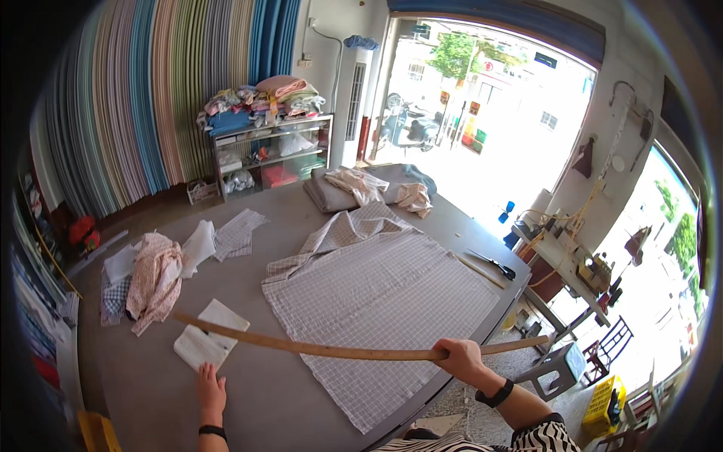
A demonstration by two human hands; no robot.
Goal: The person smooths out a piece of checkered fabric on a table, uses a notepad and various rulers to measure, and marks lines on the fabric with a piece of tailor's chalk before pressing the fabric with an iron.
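Note:
My right hand [460,359] is closed around a long wooden ruler [339,350], which reaches across the checked fabric and over an open notebook [226,327]. Flat on the grey table, my left hand [211,392] lies at the notebook's lower edge with nothing in it. The grey checked fabric [390,305] is spread over the middle of the table, bunched at its far left part. By its far right edge lie another wooden stick [480,271] and black-handled scissors [500,266].
Patterned garments [155,277] and fabric scraps [240,231] lie at the table's left. Folded cloth [333,192] sits at the far edge. To the right stand a sewing machine table [565,265], a grey stool [553,370] and a yellow basket [601,404].

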